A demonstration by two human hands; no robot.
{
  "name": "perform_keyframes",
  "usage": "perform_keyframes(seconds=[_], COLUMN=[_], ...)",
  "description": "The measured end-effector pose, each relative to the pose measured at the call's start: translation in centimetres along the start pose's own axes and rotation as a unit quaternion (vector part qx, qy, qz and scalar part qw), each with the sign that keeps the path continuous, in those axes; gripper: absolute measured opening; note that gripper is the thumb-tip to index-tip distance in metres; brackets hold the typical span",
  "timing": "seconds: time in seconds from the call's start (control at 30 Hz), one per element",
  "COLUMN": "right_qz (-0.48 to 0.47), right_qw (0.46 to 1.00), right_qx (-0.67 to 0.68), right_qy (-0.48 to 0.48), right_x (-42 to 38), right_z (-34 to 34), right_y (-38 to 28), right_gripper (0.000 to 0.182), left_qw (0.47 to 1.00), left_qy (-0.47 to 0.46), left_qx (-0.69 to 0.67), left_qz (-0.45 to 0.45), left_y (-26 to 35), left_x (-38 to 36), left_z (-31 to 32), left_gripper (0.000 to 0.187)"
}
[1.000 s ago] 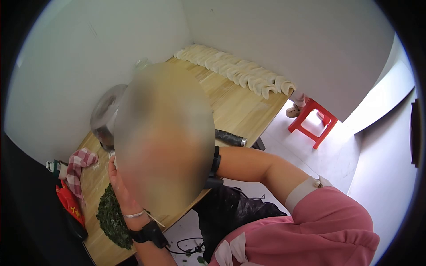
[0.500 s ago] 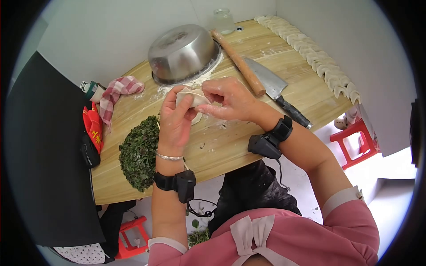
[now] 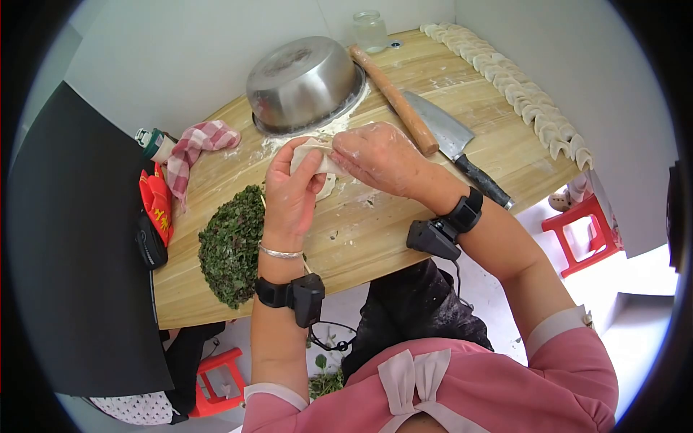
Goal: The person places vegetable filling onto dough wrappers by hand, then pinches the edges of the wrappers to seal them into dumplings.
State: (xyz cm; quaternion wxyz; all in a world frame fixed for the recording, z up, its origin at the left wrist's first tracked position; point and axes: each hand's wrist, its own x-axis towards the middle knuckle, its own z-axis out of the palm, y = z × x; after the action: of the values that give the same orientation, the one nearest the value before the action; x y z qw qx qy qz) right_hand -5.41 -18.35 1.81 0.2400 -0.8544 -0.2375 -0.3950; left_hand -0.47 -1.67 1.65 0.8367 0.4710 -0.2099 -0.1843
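A pale, folded dumpling (image 3: 312,154) is held above the wooden table between both hands. My left hand (image 3: 291,189) is closed on it, thumb across the front and fingers behind. The fingers of my right hand (image 3: 377,157) are closed at the dumpling's right edge, pinching the dough. Beneath the hands lies a flat dough wrapper (image 3: 328,187), partly covered by them. Just left of my left forearm is a heap of chopped greens (image 3: 232,249); whatever holds it is hidden.
An upturned metal basin (image 3: 299,83) stands at the back amid flour. Right of it lie a rolling pin (image 3: 395,99) and a cleaver (image 3: 442,126). Rows of finished dumplings (image 3: 516,90) line the right edge. A glass jar (image 3: 369,32) and a checked cloth (image 3: 193,151) are also there.
My right hand's fingers have come together on the dumpling's edge; its thumb and forefinger were spread apart before. My left hand keeps its hold. The whole view has shifted slightly.
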Motion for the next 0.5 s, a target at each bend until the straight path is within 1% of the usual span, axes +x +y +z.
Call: perform_keyframes(seconds=[0.13,0.23,0.3,0.33,0.4,0.43,0.5], right_qz=[0.005,0.019,0.042,0.042,0.065,0.065,0.017], right_qw=[0.999,0.999,0.998,0.998,0.994,0.993,0.997], right_qx=[-0.034,-0.031,0.04,0.041,0.047,0.048,-0.001], right_qy=[-0.011,-0.03,0.001,0.001,-0.08,-0.081,-0.078], right_x=[-0.1,0.0,0.2,0.3,0.3,0.4,0.5], right_z=[-0.3,-1.2,-1.1,-1.2,-1.5,-1.5,-1.5], right_y=[-0.2,-0.4,-0.4,-0.3,-0.2,-0.2,-0.3], right_gripper=[0.021,0.024,0.027,0.027,0.027,0.027,0.02], left_qw=[1.0,1.0,0.999,0.999,0.998,0.998,0.997], left_qy=[0.017,-0.003,-0.018,-0.017,-0.005,-0.004,-0.007], left_qx=[0.008,0.011,0.043,0.043,0.059,0.059,0.078], left_qz=[0.006,0.01,-0.007,-0.007,-0.009,-0.009,-0.015], left_y=[0.0,0.0,0.1,0.1,0.2,0.3,0.3], left_x=[-0.1,0.1,0.1,0.1,0.0,0.0,0.0], left_z=[0.2,-0.2,-0.3,-0.2,0.1,0.1,0.0], left_gripper=[0.024,0.022,0.02,0.02,0.018,0.018,0.018])
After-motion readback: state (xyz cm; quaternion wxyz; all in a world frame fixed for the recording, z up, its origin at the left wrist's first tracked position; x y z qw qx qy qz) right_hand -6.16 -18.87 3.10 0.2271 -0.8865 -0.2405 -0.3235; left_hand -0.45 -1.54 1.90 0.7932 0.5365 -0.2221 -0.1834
